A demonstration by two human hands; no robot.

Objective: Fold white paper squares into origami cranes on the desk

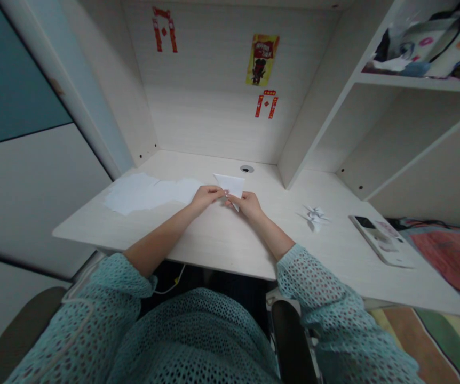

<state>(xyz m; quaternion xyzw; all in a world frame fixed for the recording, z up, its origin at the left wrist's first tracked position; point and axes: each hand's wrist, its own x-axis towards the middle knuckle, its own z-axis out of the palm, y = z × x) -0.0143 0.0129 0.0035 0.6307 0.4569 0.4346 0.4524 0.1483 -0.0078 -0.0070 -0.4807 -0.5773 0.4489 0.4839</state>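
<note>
A folded white paper (232,184), roughly triangular, lies on the pale desk (222,240) in front of me. My left hand (206,196) pinches its near left edge with curled fingers. My right hand (248,204) grips the paper's near point, fingers closed on it. Both hands meet at the paper's lower corner. Loose white sheets (142,193) lie flat just left of my left hand.
A small folded paper figure (314,216) sits on the desk to the right. A phone on a flat white device (380,238) lies farther right. A cable hole (246,169) is behind the paper. Shelves (414,80) rise at right, stickers on the back wall.
</note>
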